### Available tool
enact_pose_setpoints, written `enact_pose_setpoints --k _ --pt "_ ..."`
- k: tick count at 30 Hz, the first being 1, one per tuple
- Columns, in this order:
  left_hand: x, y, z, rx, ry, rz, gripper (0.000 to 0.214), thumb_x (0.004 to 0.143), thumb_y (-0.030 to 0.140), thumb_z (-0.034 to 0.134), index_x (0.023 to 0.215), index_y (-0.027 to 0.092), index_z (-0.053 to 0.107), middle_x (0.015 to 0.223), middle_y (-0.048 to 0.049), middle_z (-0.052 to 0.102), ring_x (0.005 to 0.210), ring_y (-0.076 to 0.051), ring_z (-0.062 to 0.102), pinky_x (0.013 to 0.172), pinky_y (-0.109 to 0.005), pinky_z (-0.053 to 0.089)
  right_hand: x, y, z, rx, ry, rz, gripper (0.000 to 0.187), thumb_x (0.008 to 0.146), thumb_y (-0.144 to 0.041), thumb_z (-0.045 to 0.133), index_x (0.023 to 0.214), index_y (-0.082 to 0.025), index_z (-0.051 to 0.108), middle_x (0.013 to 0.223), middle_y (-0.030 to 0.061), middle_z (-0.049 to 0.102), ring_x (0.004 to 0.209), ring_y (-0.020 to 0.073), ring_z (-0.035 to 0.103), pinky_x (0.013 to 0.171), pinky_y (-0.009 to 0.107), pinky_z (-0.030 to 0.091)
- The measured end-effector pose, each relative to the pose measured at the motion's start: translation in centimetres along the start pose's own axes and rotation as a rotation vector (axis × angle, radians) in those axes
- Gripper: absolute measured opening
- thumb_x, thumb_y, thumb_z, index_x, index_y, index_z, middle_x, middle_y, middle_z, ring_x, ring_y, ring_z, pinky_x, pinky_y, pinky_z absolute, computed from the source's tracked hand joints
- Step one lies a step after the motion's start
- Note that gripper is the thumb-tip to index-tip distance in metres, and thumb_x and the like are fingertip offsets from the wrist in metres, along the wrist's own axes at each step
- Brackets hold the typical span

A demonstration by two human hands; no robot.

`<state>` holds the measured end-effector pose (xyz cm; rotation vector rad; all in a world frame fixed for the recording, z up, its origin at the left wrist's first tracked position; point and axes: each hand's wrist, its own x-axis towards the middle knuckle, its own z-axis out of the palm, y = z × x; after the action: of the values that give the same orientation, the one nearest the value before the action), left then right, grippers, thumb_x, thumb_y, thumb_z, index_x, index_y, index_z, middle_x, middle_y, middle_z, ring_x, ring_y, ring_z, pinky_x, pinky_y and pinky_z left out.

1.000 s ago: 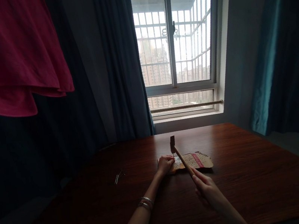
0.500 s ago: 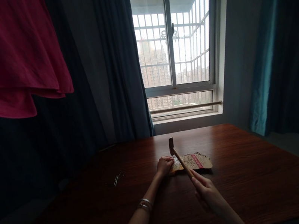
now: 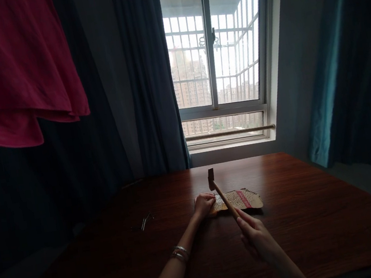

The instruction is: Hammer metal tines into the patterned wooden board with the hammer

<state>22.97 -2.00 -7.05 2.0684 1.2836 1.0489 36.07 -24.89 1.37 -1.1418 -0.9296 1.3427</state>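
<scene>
My right hand (image 3: 254,229) is closed round the wooden handle of a hammer (image 3: 226,200), whose dark head is raised just above my left hand (image 3: 204,204). The fingers of my left hand pinch a thin upright nail (image 3: 214,195) over a flat, spotted piece (image 3: 234,200) that looks like cardboard, with a pinkish-red stripe and a ragged far edge. Between hammer head and nail a small gap shows. My left palm covers the left end of the piece.
Several loose nails (image 3: 144,222) lie to the left on the brown wooden table (image 3: 301,228). Behind the table are a barred window (image 3: 213,59) and a blue curtain (image 3: 151,78). Pink cloth (image 3: 13,72) hangs at the upper left.
The hammer head has risen slightly, widening the gap above the nail. My left hand stays in place, pinching the nail.
</scene>
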Motion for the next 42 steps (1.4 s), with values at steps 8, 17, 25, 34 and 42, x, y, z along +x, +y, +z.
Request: enact_pose_setpoints --k 8,17,25,34,42 --pt "-0.4 1.2 -0.5 0.013 -0.011 -0.05 0.016 0.067 0.032 0.063 0.076 0.026 0.075 0.094 0.0 0.072 0.094 -0.019 0.063 0.089 -0.027 0.042 0.4 0.7 -0.1 -0.007 0.017 -0.027 0.094 0.067 -0.061 0.061 0.14 -0.012 0.03 0.042 -0.0114 0.034 0.032 0.0037 0.028 0.026 0.012 0.022" --pt "-0.8 2.6 -1.3 0.042 -0.028 -0.063 0.017 0.068 0.031 0.062 0.077 0.026 0.075 0.096 0.0 0.072 0.097 -0.019 0.062 0.09 -0.028 0.041 -0.2 -0.1 0.1 -0.012 0.025 -0.012 0.092 0.069 -0.061 0.059 0.141 -0.012 0.028 0.042 -0.0107 0.036 0.029 0.0031 0.026 0.026 0.012 0.02" --pt "-1.2 3.4 -1.8 0.053 -0.03 -0.066 0.018 0.069 0.032 0.061 0.078 0.027 0.075 0.097 0.0001 0.071 0.098 -0.021 0.062 0.089 -0.029 0.042 -0.2 -0.5 0.4 0.015 0.025 -0.015 0.092 0.067 -0.06 0.062 0.14 -0.014 0.03 0.042 -0.0113 0.036 0.029 0.0027 0.026 0.026 0.012 0.019" --pt "-0.8 2.3 -1.2 0.077 -0.029 -0.062 0.017 0.07 0.032 0.061 0.079 0.027 0.075 0.098 0.0003 0.071 0.099 -0.021 0.062 0.091 -0.029 0.042 0.1 0.9 0.0 -0.011 -0.004 -0.041 0.095 0.068 -0.062 0.059 0.141 -0.011 0.028 0.04 -0.0119 0.034 0.03 0.0034 0.024 0.026 0.013 0.021" --pt "-0.3 0.8 -0.6 0.063 -0.04 0.001 0.026 0.074 0.029 0.057 0.095 0.024 0.072 0.102 -0.0013 0.07 0.099 -0.018 0.062 0.091 -0.026 0.043 1.1 1.4 -1.5 -0.031 0.103 -0.122 0.088 0.069 -0.056 0.061 0.138 -0.01 0.034 0.045 -0.0106 0.034 0.035 0.0045 0.029 0.03 0.014 0.021"
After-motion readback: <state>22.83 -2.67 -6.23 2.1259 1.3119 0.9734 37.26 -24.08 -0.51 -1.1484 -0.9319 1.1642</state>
